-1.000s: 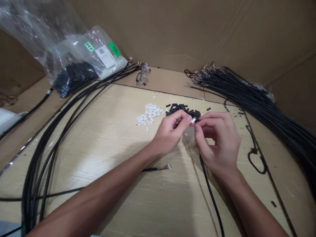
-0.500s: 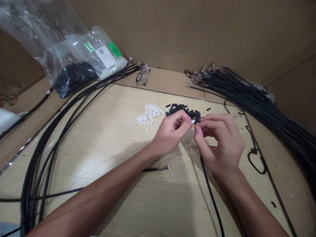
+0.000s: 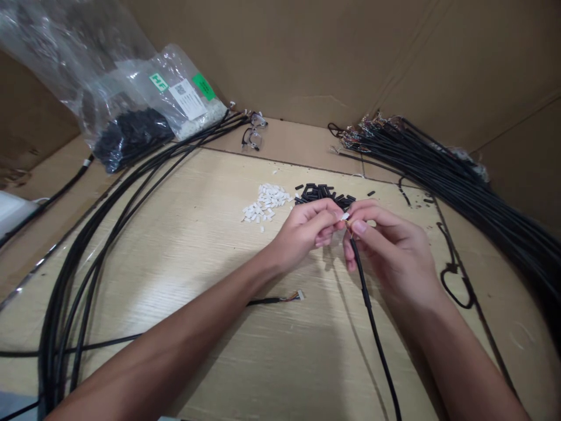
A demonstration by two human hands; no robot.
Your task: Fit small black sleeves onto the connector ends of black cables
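Note:
My left hand (image 3: 307, 234) pinches a small white connector (image 3: 345, 216) between thumb and forefinger. My right hand (image 3: 390, 248) pinches the end of a black cable (image 3: 372, 321), whose tip meets the connector. The cable runs down from my right fingers toward the bottom edge. Both hands hover over a light wooden board (image 3: 197, 245), just in front of a pile of white connectors (image 3: 265, 204) and a pile of short black sleeves (image 3: 324, 195).
A loop of long black cables (image 3: 87, 245) sweeps along the left. A thick cable bundle (image 3: 460, 181) lies at the right. Plastic bags (image 3: 131, 111) of parts rest at the back left. Another cable end with a connector (image 3: 298, 296) lies under my left forearm. Cardboard walls surround the board.
My right hand has turned and lowered a little, its fingers opening out along the cable, so more of the cable shows below the pinch. My left hand has barely moved.

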